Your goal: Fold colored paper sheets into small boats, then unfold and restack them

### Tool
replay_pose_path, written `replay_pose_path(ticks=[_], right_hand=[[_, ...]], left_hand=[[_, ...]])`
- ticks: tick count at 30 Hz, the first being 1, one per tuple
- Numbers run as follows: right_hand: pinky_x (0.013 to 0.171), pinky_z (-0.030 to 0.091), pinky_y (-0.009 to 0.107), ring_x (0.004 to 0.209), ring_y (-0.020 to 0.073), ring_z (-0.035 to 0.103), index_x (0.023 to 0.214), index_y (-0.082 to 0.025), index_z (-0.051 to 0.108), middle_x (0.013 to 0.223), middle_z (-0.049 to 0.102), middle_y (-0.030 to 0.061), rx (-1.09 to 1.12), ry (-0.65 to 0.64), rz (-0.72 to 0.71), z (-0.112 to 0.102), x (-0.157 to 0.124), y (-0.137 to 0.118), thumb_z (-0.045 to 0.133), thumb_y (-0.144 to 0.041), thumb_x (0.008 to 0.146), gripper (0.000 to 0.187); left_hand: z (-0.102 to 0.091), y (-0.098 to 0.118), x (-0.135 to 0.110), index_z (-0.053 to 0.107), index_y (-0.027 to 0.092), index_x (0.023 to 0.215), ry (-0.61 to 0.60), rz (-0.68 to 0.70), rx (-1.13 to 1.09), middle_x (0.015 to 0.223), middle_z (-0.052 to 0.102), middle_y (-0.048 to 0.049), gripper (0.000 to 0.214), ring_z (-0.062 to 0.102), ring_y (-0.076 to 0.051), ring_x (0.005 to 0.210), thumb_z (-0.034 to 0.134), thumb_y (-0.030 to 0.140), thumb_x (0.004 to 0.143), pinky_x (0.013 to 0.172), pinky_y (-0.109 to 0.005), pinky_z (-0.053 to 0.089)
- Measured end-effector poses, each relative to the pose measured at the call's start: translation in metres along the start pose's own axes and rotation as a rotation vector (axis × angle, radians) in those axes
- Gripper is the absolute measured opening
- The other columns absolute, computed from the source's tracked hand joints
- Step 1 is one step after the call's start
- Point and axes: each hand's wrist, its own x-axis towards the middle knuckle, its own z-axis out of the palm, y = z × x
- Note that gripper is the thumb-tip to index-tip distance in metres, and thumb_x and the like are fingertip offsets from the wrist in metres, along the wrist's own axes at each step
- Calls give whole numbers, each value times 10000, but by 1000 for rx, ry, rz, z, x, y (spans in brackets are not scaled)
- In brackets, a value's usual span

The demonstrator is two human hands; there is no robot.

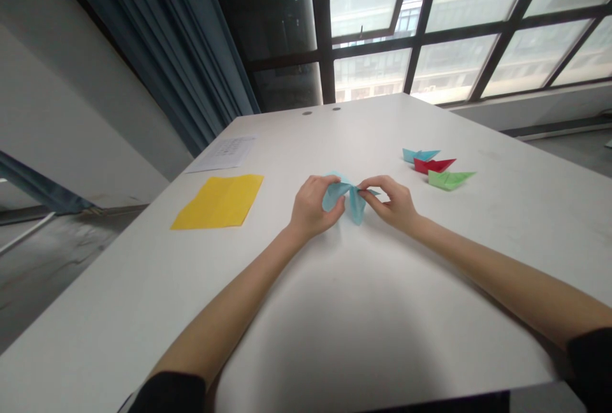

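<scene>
One blue paper (pixel 357 207), partly folded, held between both hands over white table (pixel 335 317); contact with tabletop cannot be told. Left part gripped by left hand (pixel 310 206), thumb curled nearer, fingers beyond. Right part pinched between thumb and fingers of right hand (pixel 393 201). Folded boats set close together at right: light-blue boat (pixel 421 155) farthest, red boat (pixel 433 166) between, green boat (pixel 449 180) nearest. Yellow paper (pixel 217 202) laid at left, printed sheet (pixel 224 153) beyond it.
</scene>
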Motion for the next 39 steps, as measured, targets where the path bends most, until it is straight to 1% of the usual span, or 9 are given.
replay_pose_path(ticks=[4,7,12,16,23,27,29,33,39], right_hand=[[685,476,315,720,158,607,873,-238,567,783,658,16,1,-21,-40,1,1,-2,529,-205,812,79],[691,461,319,700,153,604,879,-241,566,788,667,16,-13,-47,-99,1,2,-4,527,-198,813,88],[690,442,320,687,146,603,915,-247,552,800,674,12,-50,-42,-197,1,2,-2,544,-176,800,135],[681,439,330,699,157,600,951,-239,537,810,667,23,-51,-34,-209,1,1,1,555,-166,781,186],[690,440,335,683,160,591,911,-237,545,777,656,18,-66,-15,-129,2,-3,6,547,-156,767,165],[705,447,335,711,166,593,881,-229,562,777,652,23,-77,34,-51,-1,0,5,535,-153,771,136],[703,452,327,709,162,592,863,-222,570,780,649,20,-65,61,16,-3,3,3,531,-163,771,117],[685,457,303,716,154,587,837,-205,581,793,640,19,24,85,180,-7,7,4,521,-186,769,93],[713,443,305,739,154,572,831,-200,586,788,621,12,181,94,282,-4,6,13,540,-197,756,88]], left_hand=[[1,0,-3,494,159,1051,-16,22,60,881,637,-71,334,609,-164,774,545,279,743,701,-286,485],[2,-1,-4,498,166,1045,-33,69,92,902,646,-75,336,615,-175,817,550,298,741,732,-296,495],[6,-7,-7,509,173,1016,-10,68,83,919,656,-62,252,617,-159,847,511,207,766,737,-279,508],[8,-10,-8,516,171,1003,14,31,54,923,654,-60,241,613,-157,866,516,187,763,751,-281,505],[7,-7,-3,488,171,1037,34,-30,-50,1020,622,-73,270,593,-140,895,492,138,770,757,-267,488],[3,-4,-1,509,168,990,53,-36,-3,920,625,-60,228,573,-145,810,519,177,762,731,-282,471],[0,-3,0,526,167,955,27,-31,15,864,621,-53,213,550,-161,800,548,230,753,736,-305,458],[-5,-3,3,549,169,929,-57,-41,-32,817,618,-40,195,522,-171,811,557,277,767,762,-327,439],[-1,-7,4,564,177,945,-25,-89,-109,906,630,-50,182,538,-167,889,558,262,784,810,-327,435]])
